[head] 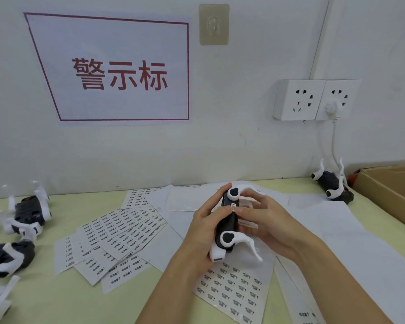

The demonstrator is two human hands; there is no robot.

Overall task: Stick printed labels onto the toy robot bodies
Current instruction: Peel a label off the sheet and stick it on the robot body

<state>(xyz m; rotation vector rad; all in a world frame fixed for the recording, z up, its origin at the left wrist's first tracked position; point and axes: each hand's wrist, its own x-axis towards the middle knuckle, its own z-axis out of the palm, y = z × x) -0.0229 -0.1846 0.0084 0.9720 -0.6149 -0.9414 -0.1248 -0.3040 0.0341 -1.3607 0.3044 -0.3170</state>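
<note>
Black-and-white plastic toy robot body: gripped by left hand; right hand pinches small printed label on; other bodies await.

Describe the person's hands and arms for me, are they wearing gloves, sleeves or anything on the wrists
Both the left hand and the right hand are bare: no gloves, and no rings, watch or wristband that I can see. The forearms are uncovered down to the bottom edge of the picture, so no sleeves show. Fingernails look short and unpainted.
</note>
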